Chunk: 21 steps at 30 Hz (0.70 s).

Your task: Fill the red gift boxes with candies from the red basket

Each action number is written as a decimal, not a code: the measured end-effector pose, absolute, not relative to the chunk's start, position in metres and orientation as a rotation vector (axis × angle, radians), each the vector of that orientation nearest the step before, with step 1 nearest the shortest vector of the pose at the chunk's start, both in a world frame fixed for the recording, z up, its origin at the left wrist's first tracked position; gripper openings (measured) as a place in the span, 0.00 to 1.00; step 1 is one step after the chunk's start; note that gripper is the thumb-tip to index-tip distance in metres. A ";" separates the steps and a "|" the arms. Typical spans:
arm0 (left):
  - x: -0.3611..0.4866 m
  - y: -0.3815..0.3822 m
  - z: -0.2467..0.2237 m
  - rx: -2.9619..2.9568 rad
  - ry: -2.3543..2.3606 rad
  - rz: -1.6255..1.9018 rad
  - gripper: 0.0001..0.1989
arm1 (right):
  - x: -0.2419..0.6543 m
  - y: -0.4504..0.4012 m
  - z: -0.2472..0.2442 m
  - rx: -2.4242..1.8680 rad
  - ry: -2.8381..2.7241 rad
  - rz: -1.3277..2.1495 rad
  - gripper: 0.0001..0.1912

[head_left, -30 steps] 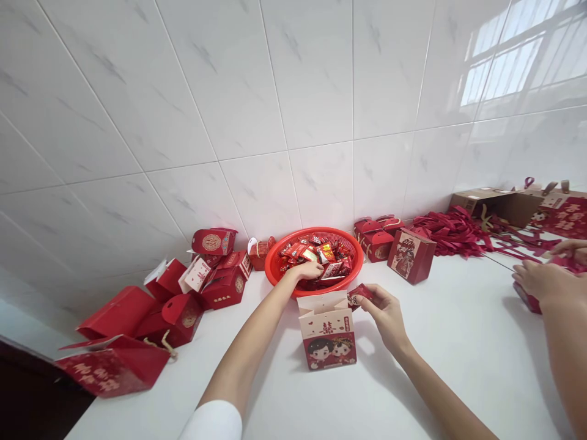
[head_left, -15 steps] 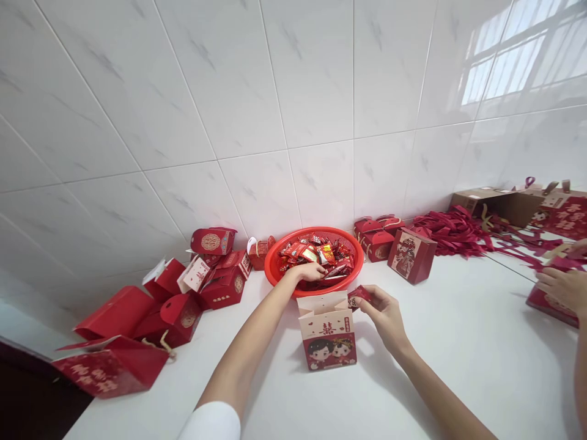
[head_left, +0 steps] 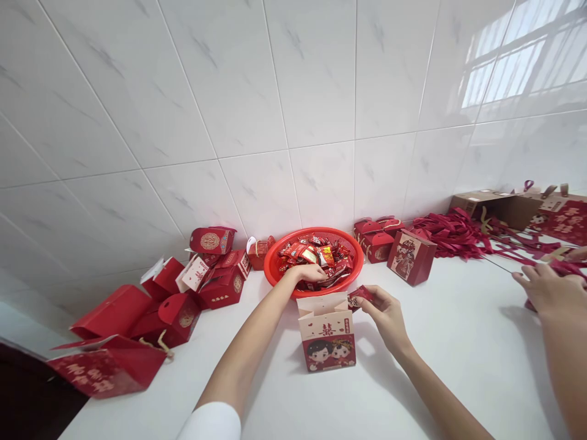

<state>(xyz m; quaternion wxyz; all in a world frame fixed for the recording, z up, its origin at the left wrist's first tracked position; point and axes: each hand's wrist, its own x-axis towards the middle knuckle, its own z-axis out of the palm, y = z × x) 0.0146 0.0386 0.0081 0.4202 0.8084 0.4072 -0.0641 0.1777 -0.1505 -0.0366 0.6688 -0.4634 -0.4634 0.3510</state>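
A red plastic basket (head_left: 275,278) holds many red-wrapped candies (head_left: 316,252). My left hand (head_left: 312,275) reaches over its front rim, with its fingertips down among the candies, so what they grip is hidden. An open-topped box (head_left: 328,342) with two cartoon faces stands upright just in front of the basket. Right of the box's top edge, my right hand (head_left: 383,308) pinches a red candy packet (head_left: 360,296) between thumb and fingers.
Red gift boxes (head_left: 222,287) are heaped at the left; more (head_left: 378,241) stand right of the basket. Farther right lie dark red ribbons (head_left: 454,232) and a cardboard box (head_left: 486,198). Another person's hands (head_left: 550,293) are at the right edge, and a tiled wall rises behind.
The other person's arm at the right has reached farther into view, its hand now spread over the red item there. My hands have barely moved.
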 end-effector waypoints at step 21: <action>0.014 0.038 -0.001 2.108 1.040 -0.044 0.05 | 0.178 -0.151 -0.039 -1.028 -1.049 0.829 0.18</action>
